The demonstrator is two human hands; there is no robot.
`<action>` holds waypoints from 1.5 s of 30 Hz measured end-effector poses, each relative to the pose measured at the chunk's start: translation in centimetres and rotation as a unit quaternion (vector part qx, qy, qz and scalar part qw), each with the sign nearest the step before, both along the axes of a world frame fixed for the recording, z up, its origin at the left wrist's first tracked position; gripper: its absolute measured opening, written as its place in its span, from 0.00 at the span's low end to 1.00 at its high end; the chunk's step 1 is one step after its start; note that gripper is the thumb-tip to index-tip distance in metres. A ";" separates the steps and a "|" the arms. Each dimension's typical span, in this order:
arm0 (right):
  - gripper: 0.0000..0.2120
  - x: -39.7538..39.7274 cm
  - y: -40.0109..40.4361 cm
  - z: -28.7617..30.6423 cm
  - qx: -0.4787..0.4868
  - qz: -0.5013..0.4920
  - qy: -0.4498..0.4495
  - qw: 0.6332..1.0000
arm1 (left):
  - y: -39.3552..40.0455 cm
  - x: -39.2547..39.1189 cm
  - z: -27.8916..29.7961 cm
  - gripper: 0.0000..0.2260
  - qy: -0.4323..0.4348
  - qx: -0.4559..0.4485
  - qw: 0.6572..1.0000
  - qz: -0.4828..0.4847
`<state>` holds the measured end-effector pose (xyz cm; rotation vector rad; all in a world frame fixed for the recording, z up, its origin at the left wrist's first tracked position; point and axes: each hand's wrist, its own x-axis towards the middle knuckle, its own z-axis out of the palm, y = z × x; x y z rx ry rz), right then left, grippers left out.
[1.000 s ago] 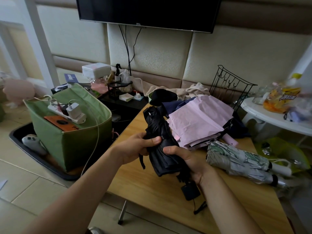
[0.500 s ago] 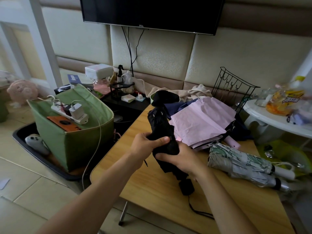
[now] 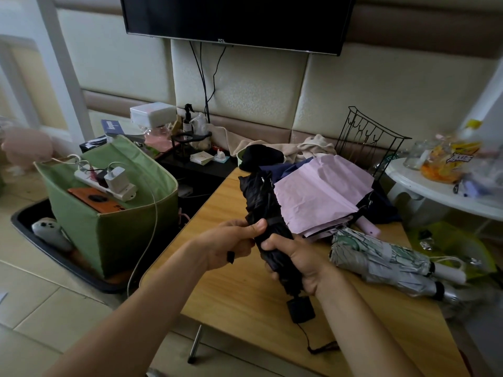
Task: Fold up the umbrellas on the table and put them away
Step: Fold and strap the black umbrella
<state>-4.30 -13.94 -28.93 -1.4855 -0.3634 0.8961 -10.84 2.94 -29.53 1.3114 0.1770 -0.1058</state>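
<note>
Black cloth is bunched up in both of my hands, because I am holding the small black folding umbrella [image 3: 272, 229] up over the light wooden table [image 3: 245, 289]. My right hand [image 3: 299, 265] is wrapped tight around its lower part, just above the square black handle [image 3: 300, 310] that sticks out near me. I think I hold it low like that so the folds cannot spring open. My left hand [image 3: 231, 244] is close beside the right one, and its thumb [image 3: 257, 227] presses on the side of the cloth next to a thin black band. I think that band is the strap that goes around it (I cannot tell if it is done up yet). The top of the umbrella points away from me, toward the far wall. A thin black cord [image 3: 313, 346] hangs from the handle and curls on the table near me.

To the right, lying on the table, is a closed grey and green patterned umbrella [image 3: 381, 263] with a white handle. It looks folded already. Farther away is a pink umbrella with loose, flat cloth [image 3: 318, 191], and it looks like it needs folding. On the floor to the left stands a green cloth box [image 3: 109, 229] with a white plug strip on top.
</note>
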 end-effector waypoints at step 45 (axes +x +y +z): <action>0.03 0.7 0.4 -1.3 -0.162 -0.080 -0.327 0.928 | -0.5 0.8 0.1 0.17 0.114 -0.135 0.970 0.170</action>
